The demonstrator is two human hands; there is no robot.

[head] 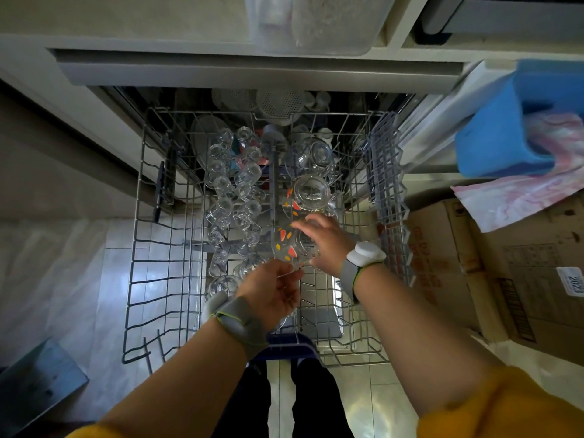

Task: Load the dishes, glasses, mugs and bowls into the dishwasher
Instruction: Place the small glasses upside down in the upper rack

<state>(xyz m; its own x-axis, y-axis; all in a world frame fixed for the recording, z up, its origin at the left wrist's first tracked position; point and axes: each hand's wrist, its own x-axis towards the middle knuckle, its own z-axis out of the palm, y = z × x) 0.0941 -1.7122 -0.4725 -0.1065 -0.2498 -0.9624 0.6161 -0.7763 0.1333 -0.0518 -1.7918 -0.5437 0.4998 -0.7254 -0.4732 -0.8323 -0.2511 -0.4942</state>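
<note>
Both forearms reach over the pulled-out rack [136, 254]. Right hand [328, 245] cups a patterned glass [292, 245] at centre; left hand [271, 292] pinches its rim at six o'clock. Seat it mouth-down, clear of neighbours. Small clear glasses [234, 191] fill eleven o'clock, glass bowls [311, 172] at twelve.

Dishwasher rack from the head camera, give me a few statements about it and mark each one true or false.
1. The right hand grips a glass with orange and red marks. True.
2. The rack is pushed fully into the dishwasher. False: it is pulled out.
3. Clear glasses stand in rows in the rack's left half. True.
4. The left hand rests on the floor. False: it is over the rack by the patterned glass.
</note>
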